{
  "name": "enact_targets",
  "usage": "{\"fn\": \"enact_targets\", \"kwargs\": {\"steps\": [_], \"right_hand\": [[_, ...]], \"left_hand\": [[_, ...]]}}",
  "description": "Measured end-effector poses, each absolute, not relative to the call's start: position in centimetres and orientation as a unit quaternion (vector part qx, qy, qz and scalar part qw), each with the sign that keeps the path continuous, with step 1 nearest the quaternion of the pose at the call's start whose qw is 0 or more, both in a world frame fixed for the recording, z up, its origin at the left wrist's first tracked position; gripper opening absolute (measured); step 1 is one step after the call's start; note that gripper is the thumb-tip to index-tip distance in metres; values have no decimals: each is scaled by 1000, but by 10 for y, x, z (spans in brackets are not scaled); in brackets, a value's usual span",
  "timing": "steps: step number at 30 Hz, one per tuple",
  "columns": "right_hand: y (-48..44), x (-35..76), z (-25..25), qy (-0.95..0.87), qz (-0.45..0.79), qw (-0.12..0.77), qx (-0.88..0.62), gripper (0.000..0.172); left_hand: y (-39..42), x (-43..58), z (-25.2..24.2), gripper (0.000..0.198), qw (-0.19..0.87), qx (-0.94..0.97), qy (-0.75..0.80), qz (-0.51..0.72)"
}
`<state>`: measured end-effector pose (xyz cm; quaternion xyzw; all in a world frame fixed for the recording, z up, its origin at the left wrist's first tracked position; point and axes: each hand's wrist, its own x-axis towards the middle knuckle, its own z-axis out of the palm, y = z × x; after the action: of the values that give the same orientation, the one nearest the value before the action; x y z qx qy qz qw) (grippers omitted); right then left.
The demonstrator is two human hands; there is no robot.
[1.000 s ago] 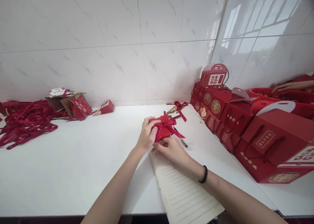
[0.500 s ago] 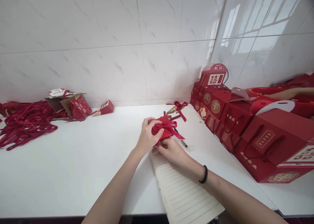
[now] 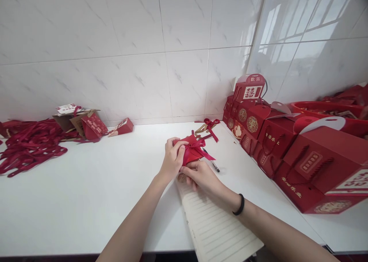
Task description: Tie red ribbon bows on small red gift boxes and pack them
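Note:
A small red gift box [image 3: 192, 151] tied with a dark red ribbon bow sits between my hands, just above the white table [image 3: 86, 193]. My left hand [image 3: 171, 159] is closed on the box's left side, fingers pinching at the ribbon. Fingers curled, my right hand [image 3: 201, 174] grips the box from below and in front; a black band circles that wrist. A lined notebook page [image 3: 218, 227] lies under my right forearm. A black pen [image 3: 212, 164] rests on the table just right of the box.
Stacked red gift boxes [image 3: 287, 147] line the right side along the tiled wall. A loose ribbon bow [image 3: 210, 126] lies behind the box. A heap of red ribbons [image 3: 28, 143] and folded small boxes [image 3: 86, 125] sit at the far left.
My left fingers shifted on the ribbon and the box tilted slightly. Another person's hand at the far right red basin has withdrawn from view.

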<state>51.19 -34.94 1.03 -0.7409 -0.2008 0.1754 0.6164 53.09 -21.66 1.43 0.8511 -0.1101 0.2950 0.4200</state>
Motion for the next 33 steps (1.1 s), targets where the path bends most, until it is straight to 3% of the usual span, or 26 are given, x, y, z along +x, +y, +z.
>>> {"fn": "enact_targets", "kwargs": {"steps": [7, 24, 33], "right_hand": [[-345, 514, 2, -191, 201, 664, -695, 24], [-349, 509, 8, -282, 228, 593, -719, 23], [-361, 508, 19, -334, 315, 522, -719, 26]], "left_hand": [[-219, 529, 19, 14, 412, 858, -106, 286], [-222, 526, 21, 6, 437, 852, -93, 273], [-220, 530, 21, 6, 450, 845, -92, 276]]}}
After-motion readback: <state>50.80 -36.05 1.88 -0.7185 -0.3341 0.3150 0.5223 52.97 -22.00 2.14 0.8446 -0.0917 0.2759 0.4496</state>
